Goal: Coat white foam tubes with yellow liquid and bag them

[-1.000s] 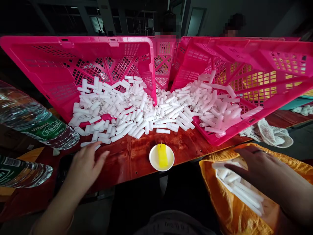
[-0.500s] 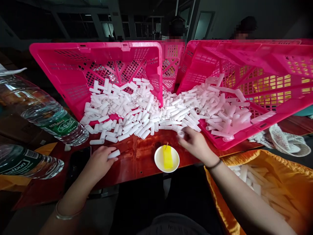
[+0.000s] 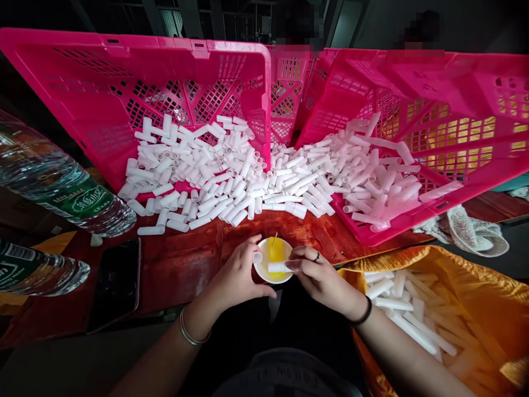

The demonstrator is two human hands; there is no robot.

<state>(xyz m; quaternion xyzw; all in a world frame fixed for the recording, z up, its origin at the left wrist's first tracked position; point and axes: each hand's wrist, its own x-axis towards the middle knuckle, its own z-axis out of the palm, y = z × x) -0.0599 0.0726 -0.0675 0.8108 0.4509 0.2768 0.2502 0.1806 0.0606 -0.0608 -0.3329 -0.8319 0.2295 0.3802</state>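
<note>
My left hand (image 3: 233,278) is closed around a short white tube (image 3: 257,257), its open end turned to the right. With thumb and fingers pinched, my right hand (image 3: 324,278) holds another white tube level over a small white dish (image 3: 264,274). That second tube crosses in front of a yellow block (image 3: 276,249) in the dish. A thin stick pokes up from the top of the block. The two tubes are apart, with a small gap between them. A loose heap of white tubes (image 3: 231,193) spreads over the table beyond my hands.
Two tilted pink crates (image 3: 231,49) stand behind the heap, tubes spilling from them. A dark phone (image 3: 115,281) and two water bottles (image 3: 82,198) are on the left. At the right hangs an orange cloth-lined container (image 3: 487,298) of white tubes. People sit beyond the crates.
My left hand has moved right to the dish with its tube. My right hand has come back from the heap's edge, now holding a tube over the dish. The view has tilted down slightly.
</note>
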